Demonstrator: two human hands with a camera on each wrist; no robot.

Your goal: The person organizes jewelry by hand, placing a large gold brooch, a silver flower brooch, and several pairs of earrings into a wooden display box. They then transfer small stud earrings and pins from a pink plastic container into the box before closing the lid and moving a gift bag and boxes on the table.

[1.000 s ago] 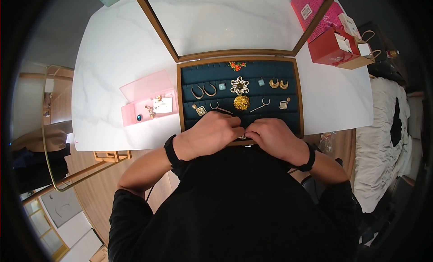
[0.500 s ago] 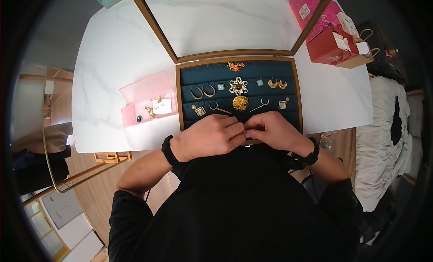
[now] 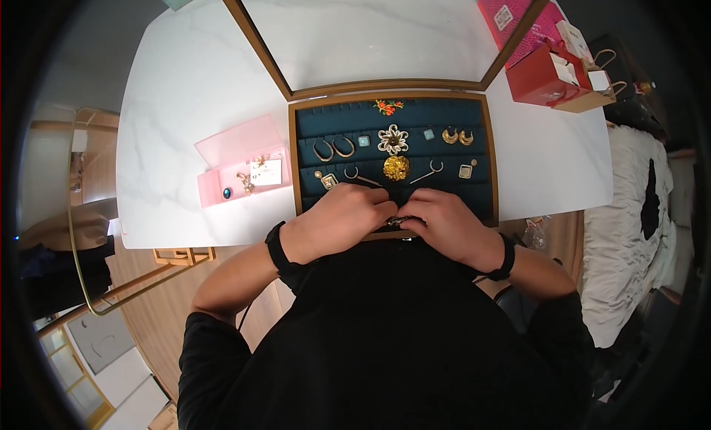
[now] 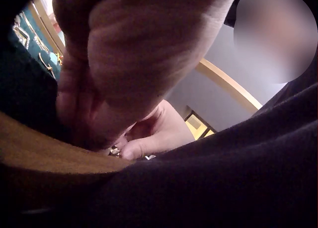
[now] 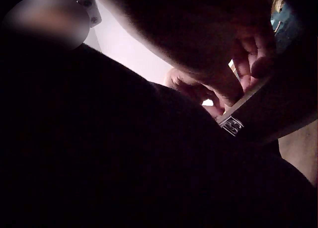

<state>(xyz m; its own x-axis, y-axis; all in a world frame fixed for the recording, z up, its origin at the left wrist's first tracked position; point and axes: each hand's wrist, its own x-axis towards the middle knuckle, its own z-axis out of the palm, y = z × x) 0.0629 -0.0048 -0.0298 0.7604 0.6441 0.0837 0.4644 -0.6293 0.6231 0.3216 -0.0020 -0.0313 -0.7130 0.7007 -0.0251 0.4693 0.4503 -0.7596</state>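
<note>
A small, shiny piece of jewelry shows between my two hands at the front of a wooden jewelry box. My left hand pinches at its left side, with fingers bent down and fingertips partly hidden. From the right, my right hand grips it with thumb and fingers. In the left wrist view the jewelry glints beside the right thumb. Beyond the hands, dark teal rows carry a gold round brooch, a white flower brooch, hoop earrings and square earrings.
The box's glazed lid stands open at the back. Left of the box, an open pink case holds a few ornaments. Red and pink gift boxes stand at the back right of the white marbled table. My body touches the table's near side.
Half a second ago the hands nearly hid the jewelry; now more of it shows between them. The right fingers have shifted slightly down. The laid-out pieces stay where they were.
</note>
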